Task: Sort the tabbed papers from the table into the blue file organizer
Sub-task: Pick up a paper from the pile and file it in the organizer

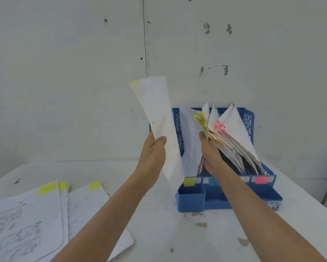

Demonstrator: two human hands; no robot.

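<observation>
Lower left of frame: loose papers flat on white table, yellow tabs on far edges.
Lower right of centre: blue file organizer standing on table, front strip with yellow, blue and pink labels.
Centre: left hand raised, thumb on front, fingers behind, pinching single sheet. Sheet upright, curved, yellow tab at top corner, lower end just before organizer's left slot.
Right hand inside organizer against leaning filed papers; fingers hidden, grip cannot tell.
Background: scuffed white wall.
</observation>
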